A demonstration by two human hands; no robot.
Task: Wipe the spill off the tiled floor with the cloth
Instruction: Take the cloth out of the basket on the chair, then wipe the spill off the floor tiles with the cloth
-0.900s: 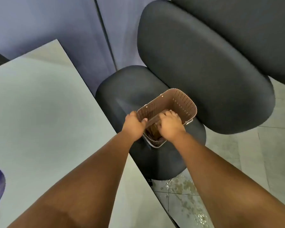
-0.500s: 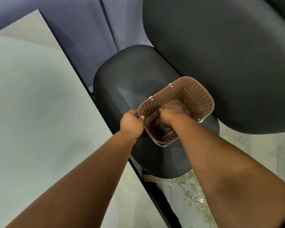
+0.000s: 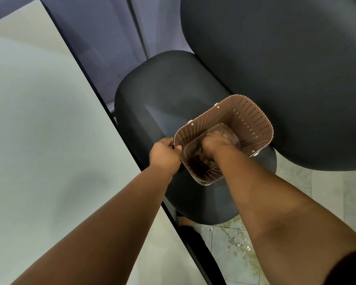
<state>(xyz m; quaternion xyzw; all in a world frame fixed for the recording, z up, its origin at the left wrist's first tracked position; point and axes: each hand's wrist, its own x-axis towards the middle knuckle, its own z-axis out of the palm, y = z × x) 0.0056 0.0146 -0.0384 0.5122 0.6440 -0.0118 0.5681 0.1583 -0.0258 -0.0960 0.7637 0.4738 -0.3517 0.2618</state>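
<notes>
A brown perforated basket (image 3: 253,116) stands on the seat of a black chair (image 3: 162,103). My left hand (image 3: 164,153) grips the basket's near-left rim. Reaching down inside the basket, my right hand (image 3: 216,142) has its fingers curled into a crumpled brown cloth (image 3: 199,163) at the bottom; motion blur hides the exact grip. The spill (image 3: 237,243) is a yellowish wet patch on the pale tiled floor, below the chair's front edge at the lower right.
A pale table top (image 3: 39,130) with a dark edge fills the left side, close against the chair. The chair's large black backrest (image 3: 275,68) looms at the upper right. A foot (image 3: 185,222) shows under the table edge. A grey-blue wall runs behind.
My right hand has pushed deeper into the basket and closed on its contents. The view has shifted closer over the chair. My left hand has kept its hold on the rim.
</notes>
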